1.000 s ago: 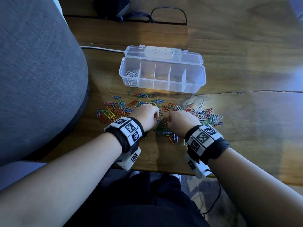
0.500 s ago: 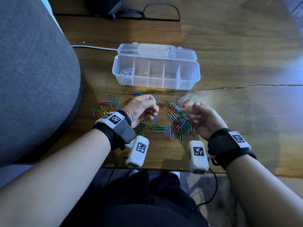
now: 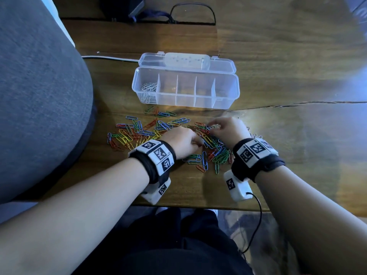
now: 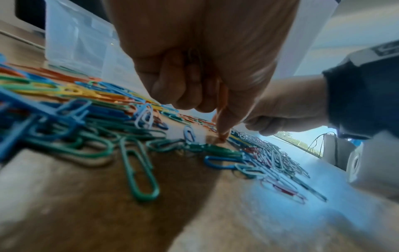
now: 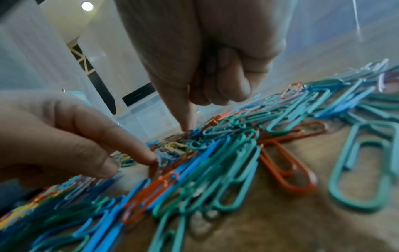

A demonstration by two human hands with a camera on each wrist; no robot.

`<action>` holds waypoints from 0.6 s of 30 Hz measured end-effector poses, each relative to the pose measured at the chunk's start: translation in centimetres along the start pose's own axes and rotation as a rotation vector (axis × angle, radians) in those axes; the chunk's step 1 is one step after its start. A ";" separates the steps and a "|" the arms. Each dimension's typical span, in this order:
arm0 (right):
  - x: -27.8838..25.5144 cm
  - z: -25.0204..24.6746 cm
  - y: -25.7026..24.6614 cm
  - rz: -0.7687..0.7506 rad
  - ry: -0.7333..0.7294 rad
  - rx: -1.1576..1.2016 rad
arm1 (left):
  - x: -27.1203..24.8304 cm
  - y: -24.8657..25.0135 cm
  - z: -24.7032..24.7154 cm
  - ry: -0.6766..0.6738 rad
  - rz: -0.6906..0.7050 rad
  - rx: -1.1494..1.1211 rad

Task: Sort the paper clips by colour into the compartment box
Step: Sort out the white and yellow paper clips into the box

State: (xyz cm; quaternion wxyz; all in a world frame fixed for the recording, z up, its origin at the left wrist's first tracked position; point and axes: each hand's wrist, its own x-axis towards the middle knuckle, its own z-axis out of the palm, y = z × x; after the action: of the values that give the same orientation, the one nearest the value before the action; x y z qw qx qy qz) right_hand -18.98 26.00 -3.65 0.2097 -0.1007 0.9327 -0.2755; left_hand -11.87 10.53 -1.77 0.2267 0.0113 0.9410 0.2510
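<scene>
Wooden table [image 3: 278, 135], clear compartment box [image 3: 228, 100] w/ silver clips in leftmost bay; coloured paper clips [image 3: 137, 135] strewn in front. L hand [image 3: 181, 142] curled, clip tucked in palm, forefinger down on table; R hand [image 3: 228, 130] curled, forefinger poking pile, holding nothing visible.

It looks like a home living room: a grey upholstered sofa [image 3: 39, 96] stands against the left edge of a varnished wooden desk [image 3: 278, 76], a white cable [image 3: 111, 58] trailing across it.
</scene>
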 end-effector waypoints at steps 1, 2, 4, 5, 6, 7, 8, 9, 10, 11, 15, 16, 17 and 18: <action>0.1 0.0 0.0 0.013 0.000 -0.042 | -0.1 -0.3 -0.1 0.003 0.010 0.010; 0.3 0.0 0.1 0.028 0.011 -0.077 | -0.2 -0.5 -0.2 0.001 0.008 0.012; 0.6 -0.1 0.2 0.037 0.023 -0.128 | -0.5 -1.0 -0.5 -0.001 -0.015 0.002; 0.8 -0.1 0.2 0.035 0.018 -0.141 | -0.5 -1.3 -0.7 0.005 -0.028 -0.006; 0.9 -0.1 0.1 0.026 0.017 -0.154 | -0.6 -1.5 -0.8 0.019 -0.036 -0.012; 1.0 0.0 -0.1 0.020 0.018 -0.177 | -0.6 -1.5 -0.9 0.034 -0.038 -0.013; 1.0 0.1 -0.3 0.016 0.023 -0.205 | -0.6 -1.5 -1.0 0.041 -0.034 -0.009; 1.0 0.2 -0.5 0.017 0.023 -0.233 | -0.5 -1.3 -1.0 0.042 -0.025 0.000; 1.0 0.2 -0.7 0.016 0.023 -0.256 | -0.4 -1.1 -0.9 0.037 -0.015 0.008; 1.1 0.2 -0.9 0.023 0.024 -0.264 | -0.3 -0.8 -0.8 0.031 -0.007 0.017; 0.9 -0.9 -0.8 0.073 0.102 0.016 | 0.4 -0.3 -0.2 0.000 0.020 0.034; 0.6 -1.1 -0.5 0.094 0.109 0.176 | 0.5 -0.3 0.0 -0.006 0.026 0.040; 0.1 -1.4 -0.2 0.138 0.096 0.381 | 0.5 -0.4 0.2 -0.006 0.034 0.055; -0.5 -1.6 0.2 0.200 0.064 0.620 | 0.5 -0.4 0.2 0.005 0.048 0.080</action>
State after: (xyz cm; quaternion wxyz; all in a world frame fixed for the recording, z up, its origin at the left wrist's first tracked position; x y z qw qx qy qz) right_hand -19.32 27.10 -2.38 0.2269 0.0685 0.8158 -0.5275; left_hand -12.20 10.31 -2.32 0.2174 0.0422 0.9504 0.2183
